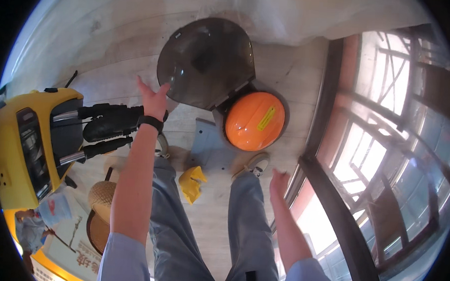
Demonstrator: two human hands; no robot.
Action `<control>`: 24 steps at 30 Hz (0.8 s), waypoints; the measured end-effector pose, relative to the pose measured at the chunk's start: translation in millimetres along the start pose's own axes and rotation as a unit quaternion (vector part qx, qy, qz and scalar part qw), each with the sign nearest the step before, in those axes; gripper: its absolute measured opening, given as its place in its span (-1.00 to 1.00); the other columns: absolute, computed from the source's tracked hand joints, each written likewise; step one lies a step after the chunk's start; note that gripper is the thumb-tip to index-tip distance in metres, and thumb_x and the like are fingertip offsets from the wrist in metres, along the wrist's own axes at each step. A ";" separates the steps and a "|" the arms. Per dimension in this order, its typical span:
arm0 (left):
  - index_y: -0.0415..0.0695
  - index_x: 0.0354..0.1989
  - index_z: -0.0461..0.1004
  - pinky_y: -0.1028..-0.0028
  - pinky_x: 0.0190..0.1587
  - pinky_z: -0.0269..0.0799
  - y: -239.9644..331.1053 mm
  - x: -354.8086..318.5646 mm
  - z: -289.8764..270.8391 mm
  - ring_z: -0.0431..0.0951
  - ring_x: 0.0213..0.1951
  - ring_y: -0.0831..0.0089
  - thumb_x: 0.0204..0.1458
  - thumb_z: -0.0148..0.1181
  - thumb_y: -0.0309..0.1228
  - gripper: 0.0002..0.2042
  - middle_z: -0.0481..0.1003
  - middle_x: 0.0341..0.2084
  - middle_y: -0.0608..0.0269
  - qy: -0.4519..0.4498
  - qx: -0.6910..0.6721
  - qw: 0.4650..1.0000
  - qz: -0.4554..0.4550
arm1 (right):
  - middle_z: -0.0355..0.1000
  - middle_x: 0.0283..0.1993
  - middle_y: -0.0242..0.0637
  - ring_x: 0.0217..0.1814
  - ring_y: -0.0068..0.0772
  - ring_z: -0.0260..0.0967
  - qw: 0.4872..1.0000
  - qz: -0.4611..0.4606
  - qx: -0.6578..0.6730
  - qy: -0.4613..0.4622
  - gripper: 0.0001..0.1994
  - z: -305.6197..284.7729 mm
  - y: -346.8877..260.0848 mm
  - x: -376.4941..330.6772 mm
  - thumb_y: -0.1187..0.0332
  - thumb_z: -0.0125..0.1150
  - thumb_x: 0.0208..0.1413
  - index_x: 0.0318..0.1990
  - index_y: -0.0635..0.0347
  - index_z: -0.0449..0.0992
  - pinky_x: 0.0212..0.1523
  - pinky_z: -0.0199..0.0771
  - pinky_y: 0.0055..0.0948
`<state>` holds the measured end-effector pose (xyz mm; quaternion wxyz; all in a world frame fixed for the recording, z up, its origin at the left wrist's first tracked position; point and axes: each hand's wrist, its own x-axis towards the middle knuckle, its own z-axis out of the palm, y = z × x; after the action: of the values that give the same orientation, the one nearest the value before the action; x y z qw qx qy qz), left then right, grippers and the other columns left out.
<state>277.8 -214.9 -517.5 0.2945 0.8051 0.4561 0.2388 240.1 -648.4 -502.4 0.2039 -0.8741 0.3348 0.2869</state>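
My left hand (154, 98) is open, thumb and fingers spread, with nothing in it. It reaches out beside the edge of a large, dark, glossy rounded panel (205, 64). That panel meets a dark round base at a straight, hinge-like edge. An orange dome like a hard hat (255, 120), with a yellow label, sits in the base. My right hand (279, 181) hangs lower right of the orange dome, apart from it. Its fingers look loosely bent with the tips apart, and nothing shows in them.
A grey flat board (204, 144) and a crumpled yellow piece (193, 184) lie on the floor between my feet. At left stand a yellow machine (19, 146) with black-sleeved bars and a straw hat (102, 200). A dark-framed glass panel (332, 220) runs along the right.
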 end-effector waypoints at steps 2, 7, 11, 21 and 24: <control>-0.17 0.14 0.13 0.32 0.04 0.18 17.3 6.4 1.0 0.27 -0.01 0.29 -0.23 0.17 -0.53 -0.37 0.31 -0.14 0.05 -0.122 -0.268 0.843 -0.450 | 0.35 -0.17 0.03 -0.06 0.01 0.30 0.998 0.054 -0.037 -0.007 -0.55 -20.9 31.1 -18.7 0.18 0.18 -0.12 -0.17 0.34 0.28 -0.05 0.24 -0.20; -0.18 -0.10 0.33 0.55 -0.23 0.33 15.1 -36.5 -17.6 0.37 -0.30 0.47 -0.25 0.08 -0.68 -0.58 0.32 -0.35 0.30 -0.187 -0.240 0.933 -0.191 | 0.37 -0.16 -0.09 -0.08 -0.14 0.32 0.986 0.148 0.045 -0.067 -0.61 -45.4 37.7 -55.5 0.15 0.18 -0.12 -0.22 0.22 0.30 -0.08 0.26 -0.22; -0.14 -0.41 0.31 0.38 -0.33 0.26 79.5 -142.4 -30.3 0.33 -0.40 0.28 -0.39 0.10 -0.66 -0.73 0.29 -0.50 0.19 -0.181 -0.089 0.978 -0.056 | 0.34 -0.08 -0.26 0.06 -0.34 0.23 0.858 0.188 0.419 -0.230 -0.65 -45.9 -2.1 -49.1 0.01 0.05 0.00 -0.31 0.13 0.30 0.08 0.15 -0.21; 0.02 -0.32 0.33 0.16 -0.16 0.23 80.3 -286.3 -53.6 0.31 -0.13 0.16 -0.35 0.19 -0.44 -0.68 0.33 -0.31 0.20 -0.473 0.111 0.874 0.007 | 0.35 -0.08 -0.28 -0.03 -0.40 0.28 0.698 0.184 0.614 -0.319 -0.56 -8.4 -93.0 21.2 -0.07 -0.07 0.04 -0.21 0.15 0.37 0.01 0.24 -0.40; 0.02 -0.28 0.35 0.22 -0.12 0.25 83.2 -309.1 -95.1 0.37 -0.13 0.22 -0.20 0.11 -0.37 -0.75 0.37 -0.30 0.22 -0.599 0.099 0.795 -0.015 | 0.36 -0.19 -0.33 -0.17 -0.51 0.31 0.815 0.203 0.501 -0.208 -0.57 -8.0 -34.8 90.3 -0.02 0.06 -0.03 -0.15 0.13 0.35 -0.15 0.31 -0.47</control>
<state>119.8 -495.1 -428.0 0.4307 0.8050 0.2222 -0.3422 322.7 -670.9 -548.3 0.6151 -0.4830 0.5519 0.2892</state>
